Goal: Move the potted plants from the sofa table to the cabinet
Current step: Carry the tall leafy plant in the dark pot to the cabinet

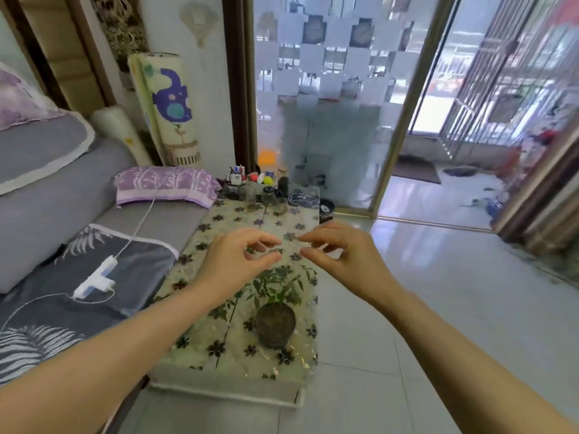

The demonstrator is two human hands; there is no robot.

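Hovering over the bench, both grips are empty: left hand and right hand are reaching forward side by side, fingers loosely curled and apart, closing on nothing. They are hanging above the top leaves of the potted plant, not touching the pot; whether a fingertip is brushing a leaf I cannot tell.

Plant is standing upright near the bench's near right corner, on the flowered plastic cover. Round dark pot, soil showing at the top, thin stems and small green leaves spreading upward.

Handling, as a judgement: pot is looking small and probably light, stiff-walled, possibly breakable if ceramic; foliage is soft and will be snapping if squeezed. Best hold is looking like the pot's wall, one hand each side below the leaves, kept level so soil is not spilling. The glossy cover may be letting the pot slide.

Jars and clutter are crowding the far edge. Sofa is running along the left edge. Cabinet is not showing.
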